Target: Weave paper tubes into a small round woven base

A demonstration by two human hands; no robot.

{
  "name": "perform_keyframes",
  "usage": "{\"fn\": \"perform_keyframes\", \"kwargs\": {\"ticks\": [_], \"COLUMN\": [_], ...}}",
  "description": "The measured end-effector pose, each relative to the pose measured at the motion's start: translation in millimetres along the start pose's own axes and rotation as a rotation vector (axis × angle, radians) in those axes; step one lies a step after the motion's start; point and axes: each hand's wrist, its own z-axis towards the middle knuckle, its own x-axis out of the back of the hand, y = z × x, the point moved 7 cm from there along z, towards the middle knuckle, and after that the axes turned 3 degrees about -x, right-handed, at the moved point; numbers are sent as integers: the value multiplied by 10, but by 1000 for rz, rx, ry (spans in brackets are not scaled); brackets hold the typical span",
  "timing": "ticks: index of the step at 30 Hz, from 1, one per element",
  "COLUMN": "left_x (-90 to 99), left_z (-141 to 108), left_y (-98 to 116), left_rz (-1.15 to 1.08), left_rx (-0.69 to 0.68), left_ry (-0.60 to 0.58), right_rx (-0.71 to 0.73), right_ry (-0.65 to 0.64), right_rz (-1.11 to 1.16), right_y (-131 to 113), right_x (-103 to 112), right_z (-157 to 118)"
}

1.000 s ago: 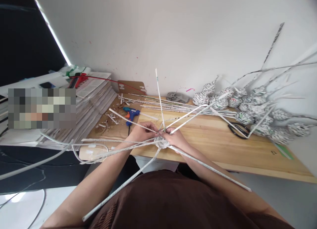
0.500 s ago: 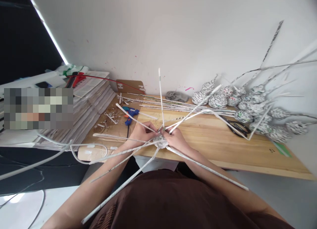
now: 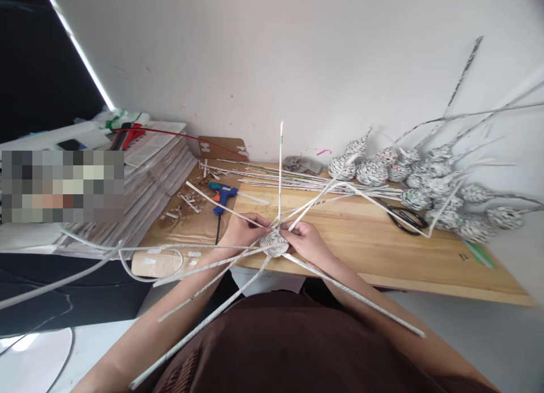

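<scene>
Between my hands, above the table's front edge, is a small round piece woven from rolled paper [image 3: 274, 244], with several long paper tubes [image 3: 238, 289] radiating from it. My left hand [image 3: 247, 230] closes its thumb and fingers on the far left of the woven rim. My right hand [image 3: 304, 238] pinches the far right side, where paper tubes run out between the fingers. One tube [image 3: 280, 172] stands nearly upright between the hands. A bent tube [image 3: 382, 207] reaches right, past the scissors. The fingertips partly hide the far rim.
Finished woven paper gourd shapes [image 3: 372, 171] cluster at the right by the wall. Black scissors [image 3: 407, 220] lie before them. Loose paper tubes [image 3: 297, 180] lie along the back. A blue glue gun [image 3: 225, 197] and a tall newspaper stack [image 3: 165, 166] are at left.
The woven piece has turned slightly between my hands and shows more of its surface. The upright tube has straightened, and the tube by my right hand has swung lower.
</scene>
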Motion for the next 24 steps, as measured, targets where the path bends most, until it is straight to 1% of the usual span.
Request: {"fn": "perform_keyframes", "kwargs": {"ticks": [5,7,11,13,15,17,19,22,24], "left_x": [-76,-93,-56,-34,-23,-28,-41,-36,-20], "left_z": [-13,-41,-92,-102,-105,-108,-115,-138,-158], "left_y": [-129,-147,-110,-103,-113,-118,-103,-60,-40], "left_rz": [-11,-3,21,10,-17,-53,-86,-89,-76], "left_rx": [46,51,58,93,136,161,158,137,129], "left_ry": [-20,-19,17,24,20,5,-17,-33,-43], "right_rx": [37,82,315,421,478,491,479,481,471], "right_ry": [-4,8,89,135,138,112,86,87,82], "right_rz": [-31,-110,-364,-379,-329,-315,-387,-536,-550], "right_y": [27,21,-139,-233,-296,-330,-342,-360,-368], "right_x": [-11,7,48,58,47,10,-39,-81,-82], "right_z": [2,0,-58,-110,-154,-180,-190,-193,-177]}}
